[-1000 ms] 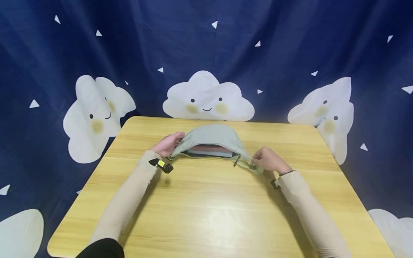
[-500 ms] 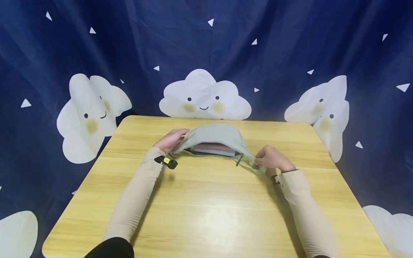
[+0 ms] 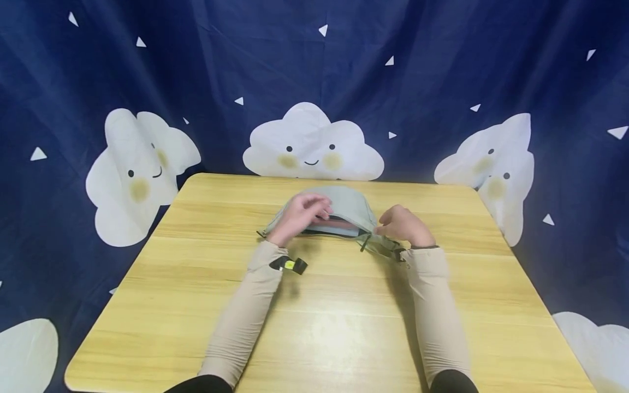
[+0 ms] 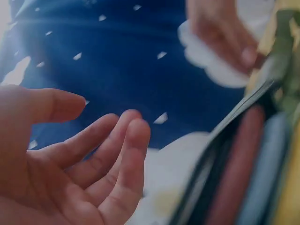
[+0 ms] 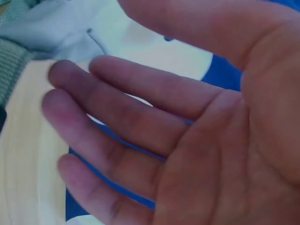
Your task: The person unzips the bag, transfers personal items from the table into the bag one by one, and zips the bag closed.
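A pale grey-green waist bag [image 3: 339, 197] lies on the far part of the table, its zipped mouth gaping toward me. Inside it show a flat pinkish-red item [image 4: 236, 166] and a light blue item [image 4: 266, 164], side by side. My left hand [image 3: 298, 216] is in front of the bag's mouth, covering its left part in the head view; its fingers are loosely bent around nothing. By the bag's right end is my right hand [image 3: 405, 226], whose palm [image 5: 206, 154] and spread fingers hold nothing in the right wrist view.
The light wooden table [image 3: 314, 327] has rounded corners. Behind it hangs a dark blue curtain [image 3: 295, 54] printed with white clouds. A strap with a dark buckle [image 3: 398, 254] trails from the bag's right end, and a dark zipper pull [image 3: 365, 243] hangs near it.
My left hand has left the bag's left end and moved right, in front of its mouth. My right hand has let go of the right end and shifted slightly left and up.
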Available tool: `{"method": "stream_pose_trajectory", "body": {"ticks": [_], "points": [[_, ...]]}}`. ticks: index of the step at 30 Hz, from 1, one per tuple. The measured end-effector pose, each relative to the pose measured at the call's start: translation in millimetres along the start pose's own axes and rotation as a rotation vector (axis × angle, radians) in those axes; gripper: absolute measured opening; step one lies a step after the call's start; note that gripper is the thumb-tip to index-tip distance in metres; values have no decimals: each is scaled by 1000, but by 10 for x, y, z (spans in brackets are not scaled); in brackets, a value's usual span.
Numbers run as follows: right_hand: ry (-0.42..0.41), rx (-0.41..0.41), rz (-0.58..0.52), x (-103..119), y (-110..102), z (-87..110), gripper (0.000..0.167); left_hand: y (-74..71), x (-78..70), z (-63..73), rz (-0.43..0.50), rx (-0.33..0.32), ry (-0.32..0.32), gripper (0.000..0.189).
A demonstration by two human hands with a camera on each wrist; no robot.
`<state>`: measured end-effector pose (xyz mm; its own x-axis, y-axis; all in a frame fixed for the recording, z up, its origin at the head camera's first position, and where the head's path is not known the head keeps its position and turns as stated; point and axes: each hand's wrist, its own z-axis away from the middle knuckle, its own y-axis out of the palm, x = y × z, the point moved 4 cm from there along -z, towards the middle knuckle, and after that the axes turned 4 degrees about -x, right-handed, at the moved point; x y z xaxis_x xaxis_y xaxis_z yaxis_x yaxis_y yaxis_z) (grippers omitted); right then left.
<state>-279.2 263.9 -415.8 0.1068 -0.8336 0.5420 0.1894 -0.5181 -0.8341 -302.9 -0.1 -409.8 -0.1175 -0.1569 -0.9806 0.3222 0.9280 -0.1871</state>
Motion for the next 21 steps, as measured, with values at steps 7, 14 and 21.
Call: {"method": "stream_pose_trajectory", "body": {"ticks": [7,14,21], "points": [[115,41,36,-84,180,-68,30,649,388,29,-137,269,-99,37],[152,40,46,-165,232,-82,21,1016,659,48,-151,243,-180,47],[137,43,47,-156,179,-99,18,1194,771,54,15,217,-289,53]]}}
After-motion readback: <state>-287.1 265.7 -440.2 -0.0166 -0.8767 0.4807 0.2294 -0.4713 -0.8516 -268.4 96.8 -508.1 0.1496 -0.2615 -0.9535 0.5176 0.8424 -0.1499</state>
